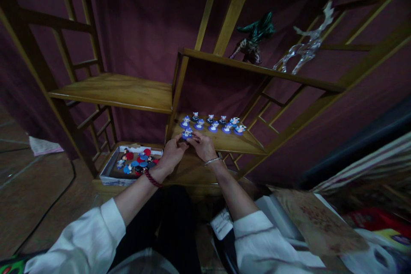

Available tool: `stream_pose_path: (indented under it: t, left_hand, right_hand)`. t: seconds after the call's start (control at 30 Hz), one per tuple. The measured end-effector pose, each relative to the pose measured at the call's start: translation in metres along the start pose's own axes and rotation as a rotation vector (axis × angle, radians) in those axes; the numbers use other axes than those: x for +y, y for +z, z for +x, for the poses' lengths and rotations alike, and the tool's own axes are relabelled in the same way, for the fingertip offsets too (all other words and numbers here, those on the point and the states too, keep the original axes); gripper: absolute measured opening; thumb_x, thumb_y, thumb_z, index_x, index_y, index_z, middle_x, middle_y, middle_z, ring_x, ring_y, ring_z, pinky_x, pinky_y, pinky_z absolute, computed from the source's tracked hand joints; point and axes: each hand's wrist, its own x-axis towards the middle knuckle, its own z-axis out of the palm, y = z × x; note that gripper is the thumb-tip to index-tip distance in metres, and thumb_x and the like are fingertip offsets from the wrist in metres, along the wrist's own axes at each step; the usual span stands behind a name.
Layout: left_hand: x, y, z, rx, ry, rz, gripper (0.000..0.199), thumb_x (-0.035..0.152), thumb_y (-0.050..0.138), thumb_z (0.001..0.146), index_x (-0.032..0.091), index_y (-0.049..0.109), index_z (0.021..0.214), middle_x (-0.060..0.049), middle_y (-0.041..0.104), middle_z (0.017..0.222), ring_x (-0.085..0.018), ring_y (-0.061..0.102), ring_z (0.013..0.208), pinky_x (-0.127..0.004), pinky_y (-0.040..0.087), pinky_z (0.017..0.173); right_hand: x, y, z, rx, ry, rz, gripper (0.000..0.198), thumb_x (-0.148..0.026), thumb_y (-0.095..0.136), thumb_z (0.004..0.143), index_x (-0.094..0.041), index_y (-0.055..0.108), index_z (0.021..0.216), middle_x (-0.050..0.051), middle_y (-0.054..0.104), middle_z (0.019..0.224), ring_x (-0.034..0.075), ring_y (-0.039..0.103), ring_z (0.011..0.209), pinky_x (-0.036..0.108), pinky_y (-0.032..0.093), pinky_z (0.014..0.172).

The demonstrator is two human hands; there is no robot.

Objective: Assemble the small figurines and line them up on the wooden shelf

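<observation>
A small blue-and-white figurine (187,133) on a round base is held between my two hands at the front edge of a wooden shelf (239,143). My left hand (173,153) grips it from the left, fingers closed. From the right, the fingertips of my right hand (203,145) pinch it as well. Just behind stand several similar figurines (213,126) in a row on the shelf. Further back are dark-based ones (211,118), and at the right a pair of white-and-blue ones (239,129). Whether the held figurine's base touches the shelf I cannot tell.
A shallow cardboard box (109,175) with several red, blue and black figurines stands low at the left. Above the shelf are a green-cloaked figure (257,36) and a clear deer statue (305,47). Another wooden shelf (115,90) is at the left. Boxes (279,214) lie at the lower right.
</observation>
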Motion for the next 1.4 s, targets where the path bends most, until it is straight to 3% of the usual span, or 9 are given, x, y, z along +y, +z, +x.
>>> stream_pose_path:
  t: [0.3, 0.67, 1.07, 1.4]
  left_hand:
    - [0.002, 0.002, 0.007, 0.027, 0.016, 0.009, 0.041, 0.002, 0.047, 0.07, 0.013, 0.055, 0.109, -0.007, 0.063, 0.1, -0.01, 0.059, 0.076, -0.023, 0.049, 0.07]
    - [0.0, 0.002, 0.015, 0.06, 0.01, 0.266, 0.048, 0.008, 0.046, 0.072, 0.015, 0.049, 0.119, -0.001, 0.062, 0.071, -0.006, 0.045, 0.048, -0.016, 0.038, 0.047]
    - [0.004, 0.003, 0.017, 0.104, 0.014, 0.452, 0.042, 0.014, 0.049, 0.069, 0.014, 0.057, 0.11, 0.0, 0.059, 0.062, -0.01, 0.048, 0.051, -0.02, 0.037, 0.052]
    - [-0.003, 0.001, 0.02, 0.115, 0.023, 0.446, 0.04, 0.016, 0.05, 0.067, 0.013, 0.059, 0.106, 0.0, 0.059, 0.062, -0.011, 0.05, 0.055, -0.021, 0.039, 0.057]
  right_hand:
    - [0.0, 0.005, 0.01, -0.006, 0.001, 0.019, 0.038, -0.017, 0.062, 0.071, -0.017, 0.056, 0.108, 0.007, 0.065, 0.097, 0.017, 0.062, 0.088, 0.031, 0.051, 0.081]
    - [0.008, 0.005, 0.015, 0.002, -0.003, -0.027, 0.042, -0.018, 0.063, 0.07, -0.02, 0.053, 0.111, 0.006, 0.065, 0.098, 0.016, 0.062, 0.088, 0.031, 0.051, 0.079]
    - [0.01, 0.008, 0.017, 0.003, -0.006, -0.114, 0.037, -0.018, 0.063, 0.07, -0.019, 0.055, 0.107, 0.006, 0.065, 0.097, 0.016, 0.062, 0.083, 0.03, 0.051, 0.076]
    - [0.011, 0.008, 0.017, -0.003, -0.023, -0.211, 0.034, -0.022, 0.063, 0.071, -0.019, 0.057, 0.104, 0.004, 0.065, 0.088, 0.015, 0.061, 0.078, 0.029, 0.05, 0.073]
